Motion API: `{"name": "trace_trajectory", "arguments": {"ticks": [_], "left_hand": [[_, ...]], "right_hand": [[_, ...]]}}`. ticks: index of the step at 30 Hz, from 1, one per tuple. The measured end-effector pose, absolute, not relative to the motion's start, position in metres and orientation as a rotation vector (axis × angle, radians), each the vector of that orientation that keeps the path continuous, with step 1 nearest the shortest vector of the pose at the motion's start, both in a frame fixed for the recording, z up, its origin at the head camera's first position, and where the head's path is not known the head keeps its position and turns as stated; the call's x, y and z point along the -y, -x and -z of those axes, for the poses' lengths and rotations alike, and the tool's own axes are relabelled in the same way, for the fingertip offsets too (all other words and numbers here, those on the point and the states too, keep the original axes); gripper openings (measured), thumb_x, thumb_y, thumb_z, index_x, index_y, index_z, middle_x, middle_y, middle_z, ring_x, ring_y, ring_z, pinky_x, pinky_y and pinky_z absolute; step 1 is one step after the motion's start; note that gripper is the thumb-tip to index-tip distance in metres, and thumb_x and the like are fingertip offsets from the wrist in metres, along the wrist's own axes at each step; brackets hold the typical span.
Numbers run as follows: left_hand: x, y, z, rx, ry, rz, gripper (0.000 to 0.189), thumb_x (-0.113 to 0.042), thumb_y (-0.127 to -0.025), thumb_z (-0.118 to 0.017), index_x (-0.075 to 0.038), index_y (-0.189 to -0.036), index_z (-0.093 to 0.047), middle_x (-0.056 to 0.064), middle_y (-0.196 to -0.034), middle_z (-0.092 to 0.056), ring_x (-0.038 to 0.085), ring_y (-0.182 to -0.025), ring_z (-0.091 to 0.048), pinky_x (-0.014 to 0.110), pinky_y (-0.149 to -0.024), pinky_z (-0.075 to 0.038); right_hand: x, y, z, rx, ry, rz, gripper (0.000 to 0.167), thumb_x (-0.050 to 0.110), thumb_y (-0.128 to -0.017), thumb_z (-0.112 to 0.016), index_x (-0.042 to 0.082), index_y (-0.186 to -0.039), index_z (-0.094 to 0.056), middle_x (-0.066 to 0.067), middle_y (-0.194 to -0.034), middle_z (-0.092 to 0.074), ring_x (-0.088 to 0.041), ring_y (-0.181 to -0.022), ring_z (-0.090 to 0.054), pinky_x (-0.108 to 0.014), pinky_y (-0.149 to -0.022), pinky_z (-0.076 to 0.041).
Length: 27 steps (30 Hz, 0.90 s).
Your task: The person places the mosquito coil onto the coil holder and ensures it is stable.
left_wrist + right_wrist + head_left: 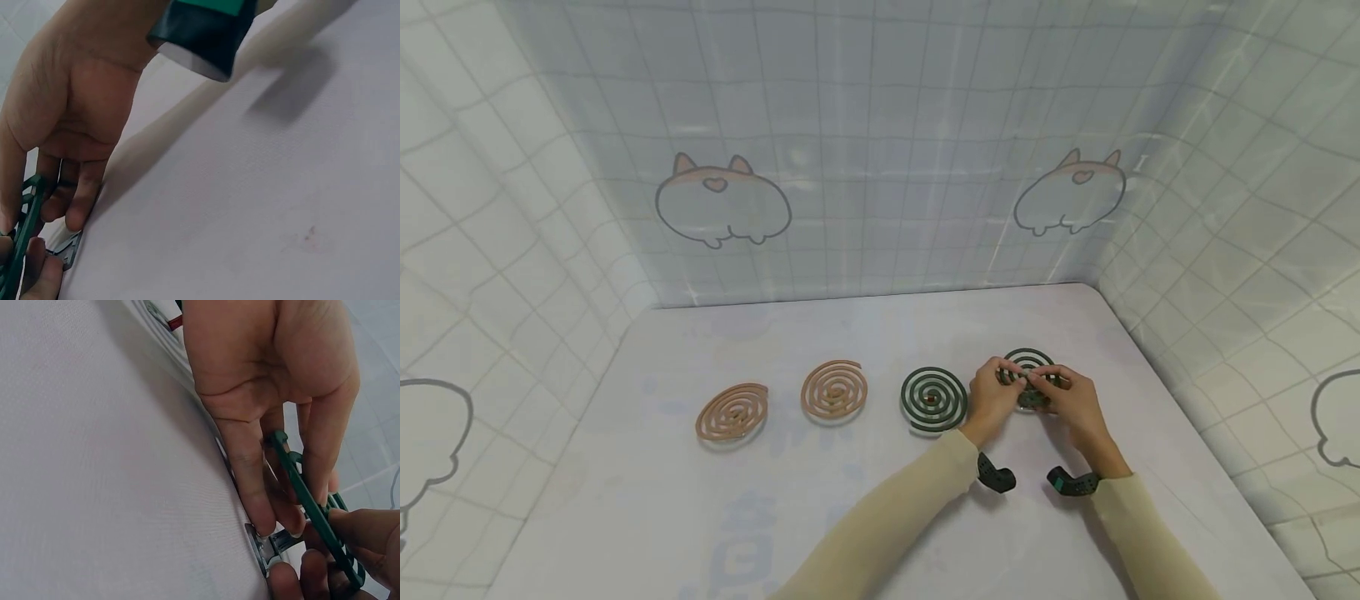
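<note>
At the right of the table, in the head view, a dark green mosquito coil (1028, 352) is between both hands, partly hidden by their fingers. My left hand (991, 402) pinches its left side, and my right hand (1077, 406) pinches the right side. Seen from the right wrist, the coil (304, 492) is tilted edge-on above a small metal stand (265, 550). Fingertips of both hands reach down around this stand. The left wrist view catches only part of the coil (24, 234) and the stand (70, 251).
Left of the hands lies another green coil (922, 400) with a small reddish spot at its centre. Farther left are two brown coils, one mid-table (835, 390) and one tilted (732, 412). Tile-patterned walls (880, 208) border the white table (647, 508) behind and at the sides.
</note>
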<state>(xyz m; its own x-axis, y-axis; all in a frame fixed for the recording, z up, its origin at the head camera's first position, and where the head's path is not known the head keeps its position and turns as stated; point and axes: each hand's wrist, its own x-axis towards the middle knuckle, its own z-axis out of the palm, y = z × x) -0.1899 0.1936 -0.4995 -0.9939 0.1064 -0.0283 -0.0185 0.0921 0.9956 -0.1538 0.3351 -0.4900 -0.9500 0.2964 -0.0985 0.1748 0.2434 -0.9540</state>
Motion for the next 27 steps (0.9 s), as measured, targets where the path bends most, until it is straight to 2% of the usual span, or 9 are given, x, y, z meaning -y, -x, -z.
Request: {"name": "trace_trajectory", "arguments": {"ticks": [11,18,27], "left_hand": [[-0.194,0.1926,0.4964,-2.19,-0.057,-2.078,0.014,-0.004,-0.089,-0.08,-0.013,-0.098,-0.073,-0.002,-0.076,-0.061,0.007,-0.062,-0.051,0.024,-0.057,-0.045],[-0.1949,0.1934,0.4978,-2.168,-0.054,-2.086,0.012,-0.007,-0.089,-0.081,-0.015,-0.097,-0.075,-0.003,-0.077,-0.062,0.008,-0.062,-0.053,0.026,-0.056,-0.049],[-0.1928,0.1949,0.5001,-2.087,-0.04,-2.081,0.013,-0.006,-0.089,-0.081,-0.015,-0.098,-0.078,-0.004,-0.077,-0.061,0.009,-0.063,-0.058,0.029,-0.06,-0.058]], "right_hand": [[-0.3344,0.1531,0.4947,2.331,0.487,-1.842,0.039,0.023,-0.1,-0.072,-0.006,-0.125,-0.065,-0.009,-0.104,-0.07,-0.014,-0.078,-0.071,-0.032,-0.069,-0.062],[-0.3329,0.1535,0.4965,2.288,0.568,-1.823,0.035,0.024,-0.099,-0.072,-0.001,-0.123,-0.067,-0.008,-0.1,-0.07,-0.016,-0.072,-0.072,-0.031,-0.067,-0.062],[-0.3346,0.1509,0.4959,2.328,0.533,-1.837,0.044,0.027,-0.1,-0.072,-0.004,-0.129,-0.065,-0.007,-0.105,-0.069,-0.014,-0.073,-0.07,-0.028,-0.068,-0.061]]}}
